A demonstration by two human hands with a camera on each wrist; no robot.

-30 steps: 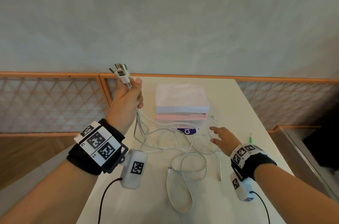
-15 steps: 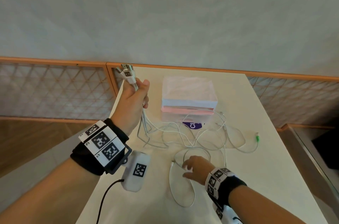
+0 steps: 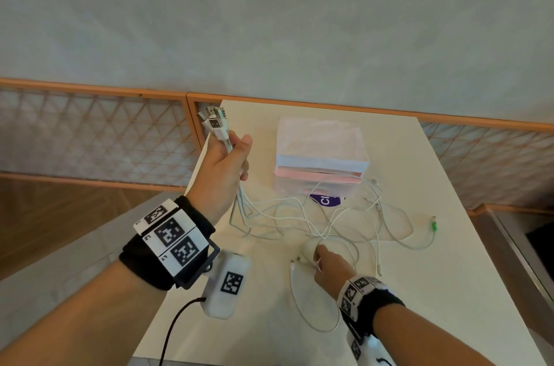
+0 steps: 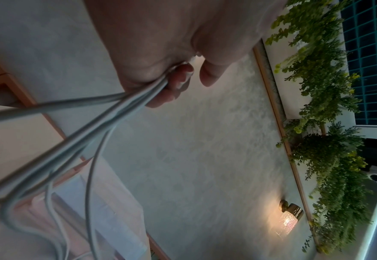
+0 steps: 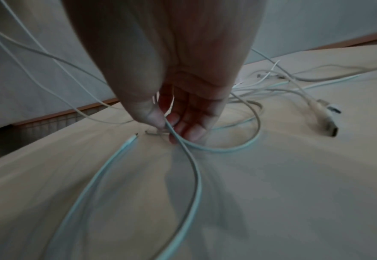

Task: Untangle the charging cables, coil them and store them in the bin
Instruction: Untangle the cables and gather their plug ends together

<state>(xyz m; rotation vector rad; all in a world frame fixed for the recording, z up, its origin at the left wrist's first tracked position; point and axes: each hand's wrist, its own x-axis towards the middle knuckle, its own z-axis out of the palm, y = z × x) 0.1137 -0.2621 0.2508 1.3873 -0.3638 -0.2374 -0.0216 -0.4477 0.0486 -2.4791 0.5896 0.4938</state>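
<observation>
Several thin white charging cables (image 3: 302, 215) lie tangled mid-tabletop on the cream rectangular tabletop (image 3: 449, 290), just in front of the translucent lidded plastic bin with a pink band (image 3: 320, 155) near the far edge. The left hand (image 3: 221, 173), raised over the left edge, has its grip clenched round a bundle of cable ends, whose plugs (image 3: 214, 122) only the head view shows above the fist. The right wrist view alone shows the right hand (image 5: 172, 98) pinching one strand between thumb and fingertips (image 5: 191, 132) against the tabletop.
</observation>
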